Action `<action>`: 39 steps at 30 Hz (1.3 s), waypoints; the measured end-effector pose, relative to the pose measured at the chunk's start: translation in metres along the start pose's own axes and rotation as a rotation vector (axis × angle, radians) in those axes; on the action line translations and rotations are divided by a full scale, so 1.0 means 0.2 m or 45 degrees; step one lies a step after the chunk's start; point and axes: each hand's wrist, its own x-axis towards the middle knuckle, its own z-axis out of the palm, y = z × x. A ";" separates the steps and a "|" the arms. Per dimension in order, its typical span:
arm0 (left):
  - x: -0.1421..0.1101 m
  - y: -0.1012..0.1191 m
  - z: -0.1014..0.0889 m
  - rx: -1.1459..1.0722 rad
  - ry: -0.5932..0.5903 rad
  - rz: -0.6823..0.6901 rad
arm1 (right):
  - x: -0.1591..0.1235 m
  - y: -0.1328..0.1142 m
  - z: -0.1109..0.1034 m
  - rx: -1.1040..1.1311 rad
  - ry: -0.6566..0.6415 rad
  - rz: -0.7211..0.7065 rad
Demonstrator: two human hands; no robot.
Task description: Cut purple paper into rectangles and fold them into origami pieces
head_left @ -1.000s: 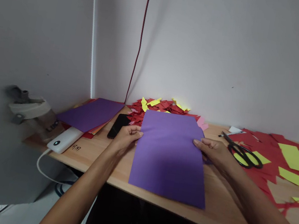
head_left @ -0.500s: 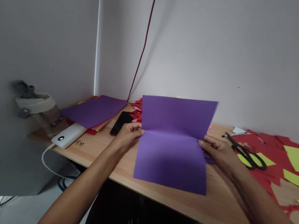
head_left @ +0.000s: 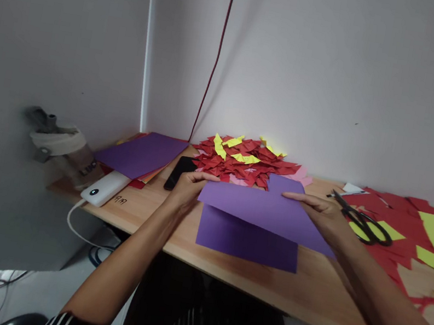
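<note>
A sheet of purple paper [head_left: 263,210] is bent over on itself above the table's front edge, its upper half hanging toward me over the lower half. At the left end of the bend, my left hand [head_left: 187,188] is closed, thumb and fingers pinching the paper. My right hand [head_left: 313,206] grips the right end of the bend, thumb and forefinger stretched along it; its other fingers are partly hidden. Just behind the sheet lies another purple paper piece [head_left: 285,184]. A heap of folded red and yellow paper pieces [head_left: 245,159] rests beyond it against the wall.
On the left are a purple sheet on a paper stack [head_left: 143,153], a black phone [head_left: 179,171], a white power bank [head_left: 105,188] with a cable, and a bottle [head_left: 67,151]. To the right, black-handled scissors [head_left: 363,220] lie on red and yellow paper scraps [head_left: 400,235].
The sheet's upper half, standing upright before, has folded down toward me over the lower half. The paper heap and purple piece behind are uncovered. My right hand's fingers have straightened along the bend.
</note>
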 end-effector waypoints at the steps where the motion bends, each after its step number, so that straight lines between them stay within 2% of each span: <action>1: -0.01 0.01 0.01 0.010 0.007 0.010 | 0.00 0.00 0.00 0.005 0.010 -0.023; 5: -0.02 0.03 0.03 0.085 0.020 0.019 | 0.02 0.04 -0.02 -0.001 0.019 -0.114; 10: -0.02 0.01 0.02 0.108 0.015 0.078 | 0.05 0.08 -0.03 0.159 -0.020 0.085; 18: -0.01 0.01 0.01 0.254 -0.033 0.193 | 0.03 0.04 -0.04 0.084 -0.010 0.073; 23: -0.01 0.03 -0.01 0.437 -0.169 0.396 | 0.04 0.04 -0.09 0.022 -0.126 -0.007; 26: -0.01 0.06 0.00 0.477 -0.276 0.476 | 0.07 0.02 -0.12 0.163 -0.214 -0.008; 29: 0.00 0.10 0.05 0.511 -0.431 0.477 | 0.08 -0.04 -0.12 0.245 -0.309 0.025; 34: 0.03 0.18 0.19 0.550 -0.696 0.462 | 0.02 -0.20 -0.05 -0.173 -0.578 -0.023; 37: 0.06 0.22 0.28 0.565 -0.746 0.445 | -0.01 -0.24 0.01 -0.368 -0.623 -0.122; 39: 0.07 0.22 0.33 0.531 -0.742 0.377 | -0.02 -0.24 0.04 -0.392 -0.605 -0.102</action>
